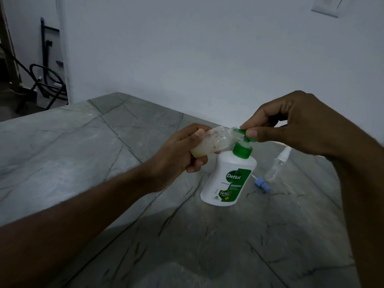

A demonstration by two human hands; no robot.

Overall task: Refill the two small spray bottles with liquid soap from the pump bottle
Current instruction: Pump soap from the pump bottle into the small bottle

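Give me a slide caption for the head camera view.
Left hand tilts a small spray bottle to the pump bottle nozzle while the right hand holds the pump head.

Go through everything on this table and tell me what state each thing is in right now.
White Dettol pump bottle: upright, green pump on.
Clear small spray bottle: uncapped, tilted to the nozzle, partly filled.
Second clear spray bottle: capped, on the table.
Blue spray cap: off, lying loose.
Left hand: grips tilted bottle.
Right hand: pinches pump head.

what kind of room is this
Probably a home, perhaps a kitchen or utility corner: a grey stone-look counter against a plain white wall with a switch plate, and cables on the floor beyond.
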